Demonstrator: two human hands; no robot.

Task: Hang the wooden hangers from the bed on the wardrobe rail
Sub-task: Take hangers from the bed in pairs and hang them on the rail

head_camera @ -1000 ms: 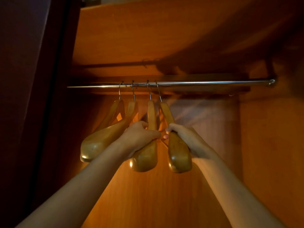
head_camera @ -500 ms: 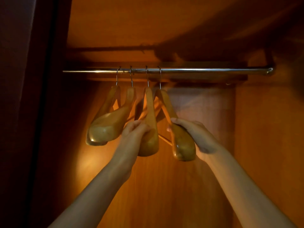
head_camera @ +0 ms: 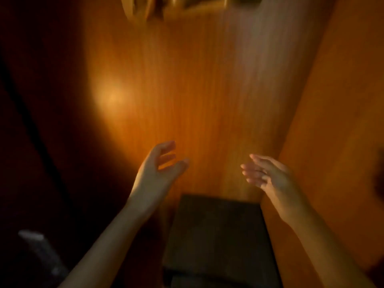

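Observation:
Only the blurred lower ends of the wooden hangers (head_camera: 187,5) show at the top edge of the head view; the wardrobe rail is out of frame. My left hand (head_camera: 160,169) hangs in the air below them, fingers loosely spread and holding nothing. My right hand (head_camera: 268,173) is level with it on the right, fingers straight and relaxed, also empty. Both hands are well below the hangers and touch nothing.
The orange wooden back panel (head_camera: 187,90) of the wardrobe fills the middle. A wooden side wall (head_camera: 332,121) stands close on the right. A dark box (head_camera: 218,235) sits low between my forearms. The dark wardrobe door edge (head_camera: 31,121) is on the left.
Both hands have let go of the hangers and dropped down away from them. My view has tilted down, so the rail has left the frame and a dark box has come into sight.

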